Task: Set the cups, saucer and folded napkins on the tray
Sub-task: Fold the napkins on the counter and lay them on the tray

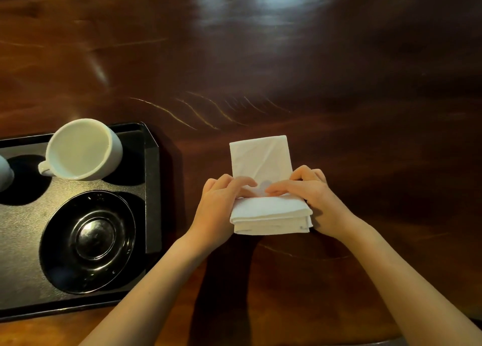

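Observation:
A white napkin [262,160] lies on the dark wooden table, right of the tray, with its near end folded over into a thick layered band. My left hand [221,204] and my right hand [315,199] grip that fold from either side, fingertips meeting on top. On the black tray [20,223] at the left stand a white cup [83,150] at the back right and a black saucer [88,241] at the front right. Part of a second white cup [4,173] shows at the frame's left edge.
The glossy wooden table [339,97] stretches wide beyond and to the right of the napkin. The tray's right rim [152,197] lies a short way left of my left hand.

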